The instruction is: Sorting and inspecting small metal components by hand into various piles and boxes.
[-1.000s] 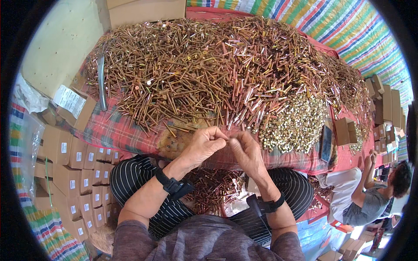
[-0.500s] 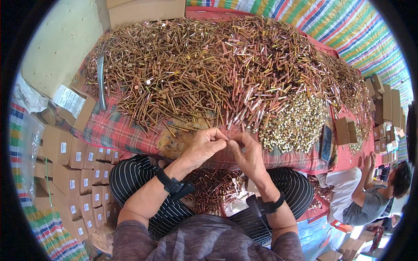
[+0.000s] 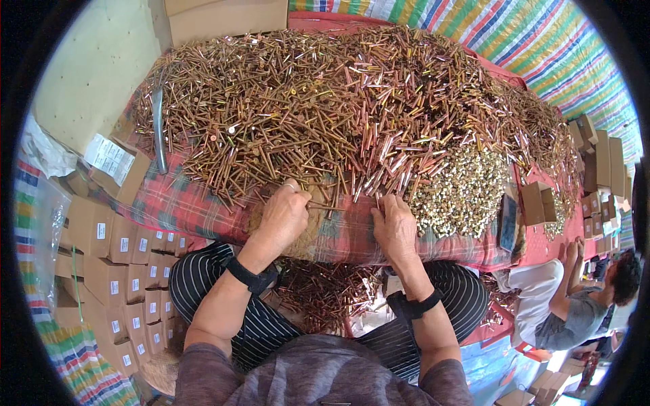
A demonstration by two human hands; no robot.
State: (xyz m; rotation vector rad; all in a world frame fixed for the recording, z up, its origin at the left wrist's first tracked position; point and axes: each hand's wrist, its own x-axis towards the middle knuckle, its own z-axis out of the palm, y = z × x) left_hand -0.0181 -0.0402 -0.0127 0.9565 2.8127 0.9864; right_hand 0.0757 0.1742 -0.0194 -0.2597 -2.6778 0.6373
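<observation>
My left hand [image 3: 283,211] is closed on a long brass-coloured bolt [image 3: 323,207], which points right across the cloth at the near edge of the heap. My right hand [image 3: 395,227] is beside the small gold nuts, its thumb and fingers pinched together on a thin copper-coloured tube [image 3: 377,200] that sticks up at the fingertips. Beyond my left hand spreads a heap of long bolts [image 3: 271,128]. Shiny copper tubes [image 3: 389,149] lie heaped beyond my right hand, and a pile of nuts [image 3: 457,196] is to its right.
A curved metal bar [image 3: 158,128] lies at the left of the heap. Cardboard boxes [image 3: 101,271] are stacked at the left. A small open box [image 3: 538,203] and a dark block [image 3: 508,223] sit right of the nuts. Another person [image 3: 575,304] sits at the far right.
My hands were together in the middle, fingertips meeting. They have moved apart: the left to the bolts, now with a bolt in it, the right toward the tubes and nuts.
</observation>
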